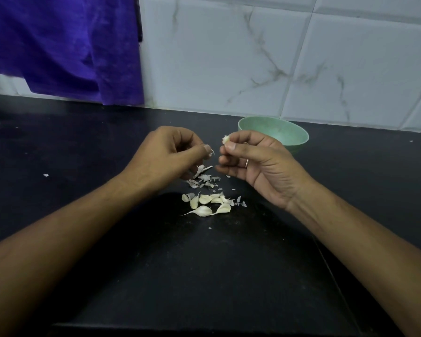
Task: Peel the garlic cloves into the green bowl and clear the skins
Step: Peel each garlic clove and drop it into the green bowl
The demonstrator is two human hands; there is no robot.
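Note:
My right hand (250,161) pinches a garlic clove (225,139) between thumb and forefinger, held above the black counter just left of the green bowl (277,135). My left hand (167,154) is curled, with a scrap of skin (211,153) pinched at its thumb tip. Under the hands lies a scatter of papery skins (203,177). Closer to me sits a small heap of several unpeeled cloves (206,203). What the bowl holds cannot be seen.
The black counter (83,166) runs back to a white marble-tiled wall (253,57). A purple cloth (58,40) hangs at the back left. Stray skin flecks lie on the counter, one at the left (46,175).

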